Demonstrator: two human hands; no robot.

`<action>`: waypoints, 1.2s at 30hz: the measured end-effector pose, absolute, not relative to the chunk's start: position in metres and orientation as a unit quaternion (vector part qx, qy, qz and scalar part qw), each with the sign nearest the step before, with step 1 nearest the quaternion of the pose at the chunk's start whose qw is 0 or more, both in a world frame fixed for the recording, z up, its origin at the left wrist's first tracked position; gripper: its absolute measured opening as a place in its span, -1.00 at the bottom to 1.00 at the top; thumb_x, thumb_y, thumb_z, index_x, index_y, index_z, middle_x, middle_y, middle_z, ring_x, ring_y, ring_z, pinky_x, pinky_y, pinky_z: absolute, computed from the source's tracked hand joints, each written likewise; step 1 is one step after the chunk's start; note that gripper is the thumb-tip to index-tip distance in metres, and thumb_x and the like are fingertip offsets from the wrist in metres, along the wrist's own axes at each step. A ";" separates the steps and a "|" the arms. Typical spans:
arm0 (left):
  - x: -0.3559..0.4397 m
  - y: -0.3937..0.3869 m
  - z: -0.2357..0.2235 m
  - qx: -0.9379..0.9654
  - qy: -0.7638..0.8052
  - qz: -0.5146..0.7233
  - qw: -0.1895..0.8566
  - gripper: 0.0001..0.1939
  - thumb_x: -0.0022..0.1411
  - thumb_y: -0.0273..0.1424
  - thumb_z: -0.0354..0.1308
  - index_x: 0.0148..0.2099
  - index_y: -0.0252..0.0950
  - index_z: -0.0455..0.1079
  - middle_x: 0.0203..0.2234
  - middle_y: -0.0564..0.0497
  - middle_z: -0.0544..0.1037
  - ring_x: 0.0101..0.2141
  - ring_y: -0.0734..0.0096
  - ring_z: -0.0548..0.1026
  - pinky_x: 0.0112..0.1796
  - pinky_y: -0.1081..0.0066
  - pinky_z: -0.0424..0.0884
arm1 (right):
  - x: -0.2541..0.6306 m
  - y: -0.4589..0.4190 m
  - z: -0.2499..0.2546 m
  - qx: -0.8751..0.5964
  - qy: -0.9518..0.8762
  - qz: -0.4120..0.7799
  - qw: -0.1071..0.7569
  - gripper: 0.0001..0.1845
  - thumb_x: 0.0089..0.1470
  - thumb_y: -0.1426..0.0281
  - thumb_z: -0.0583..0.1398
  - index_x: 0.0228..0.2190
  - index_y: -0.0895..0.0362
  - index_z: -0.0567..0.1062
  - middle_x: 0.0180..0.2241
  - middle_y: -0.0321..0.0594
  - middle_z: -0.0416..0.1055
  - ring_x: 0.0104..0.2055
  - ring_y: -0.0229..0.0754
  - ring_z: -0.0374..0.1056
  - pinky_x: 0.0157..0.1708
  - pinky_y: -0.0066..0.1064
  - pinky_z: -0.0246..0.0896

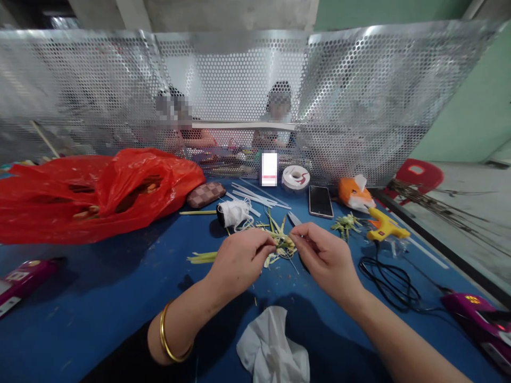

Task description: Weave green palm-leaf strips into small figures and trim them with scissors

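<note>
Left hand (pixel 241 258): thumb and fingers pinching the near end of a small, frayed, yellow-green bundle of thin plant-like strips (pixel 284 243). Right hand (pixel 325 252): fingertips pinched together at its other side. Bundle sits between the hands, above the blue tabletop (pixel 171 276). Just beyond: a spool of white thread (pixel 236 214) lying on its side. Farther right, a black rectangular phone (pixel 320 201) and a yellow plastic glue gun (pixel 386 226). Far left, a crumpled red plastic bag (pixel 167 175). Behind all, a perforated silvery metal screen (pixel 239 66).
</note>
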State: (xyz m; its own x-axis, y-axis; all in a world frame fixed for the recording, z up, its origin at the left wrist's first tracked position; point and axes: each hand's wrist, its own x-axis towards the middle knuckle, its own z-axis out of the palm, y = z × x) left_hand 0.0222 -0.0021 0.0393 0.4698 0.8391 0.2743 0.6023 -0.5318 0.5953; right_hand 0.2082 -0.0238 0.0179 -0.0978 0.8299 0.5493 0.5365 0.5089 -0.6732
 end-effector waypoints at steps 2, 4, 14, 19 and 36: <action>0.023 -0.004 0.040 0.860 0.392 0.252 0.210 -0.85 0.25 -0.46 0.06 -0.30 -0.27 0.46 -0.39 0.04 0.55 -0.36 0.39 0.46 -0.34 0.44 0.26 | 0.209 -0.022 0.018 -0.466 -0.727 0.177 0.473 -0.83 0.21 0.37 0.09 -0.38 0.12 0.43 -0.54 -0.34 0.30 -0.52 -0.30 0.16 -0.51 -0.49 0.07; 0.022 -0.004 0.040 0.873 0.356 0.244 0.226 -0.85 0.26 -0.47 0.06 -0.30 -0.26 0.46 -0.40 0.04 0.55 -0.35 0.40 0.46 -0.32 0.44 0.27 | 0.210 -0.019 0.018 -0.465 -0.717 0.221 0.469 -0.82 0.19 0.34 0.10 -0.41 0.12 0.44 -0.55 -0.35 0.27 -0.53 -0.30 0.14 -0.52 -0.49 0.05; 0.020 0.002 0.040 0.786 0.424 0.380 0.242 -0.85 0.27 -0.40 0.07 -0.30 -0.27 0.46 -0.47 0.06 0.53 -0.43 0.44 0.44 -0.36 0.47 0.29 | 0.196 -0.018 0.007 -0.510 -0.629 0.317 0.494 -0.77 0.14 0.27 0.12 -0.48 0.12 0.39 -0.64 -0.41 0.13 -0.61 -0.32 0.01 -0.62 -0.48 -0.06; 0.022 0.004 0.036 0.765 0.472 0.379 0.219 -0.86 0.25 -0.42 0.09 -0.30 -0.26 0.48 -0.40 0.04 0.59 -0.34 0.38 0.50 -0.30 0.44 0.30 | 0.189 -0.034 0.004 -0.469 -0.769 0.046 0.432 -0.78 0.22 0.46 0.03 -0.41 0.13 0.44 -0.54 -0.25 0.39 -0.53 -0.25 0.26 -0.51 -0.45 0.05; 0.022 0.003 0.042 0.811 0.341 0.272 0.392 -0.85 0.21 -0.42 0.10 -0.35 -0.27 0.48 -0.51 0.06 0.48 -0.47 0.46 0.39 -0.40 0.48 0.27 | 0.212 -0.011 0.023 -0.460 -0.630 0.448 0.437 -0.77 -0.01 0.27 0.23 -0.58 0.13 0.44 -0.65 -0.39 0.26 -0.60 -0.34 0.11 -0.58 -0.49 0.01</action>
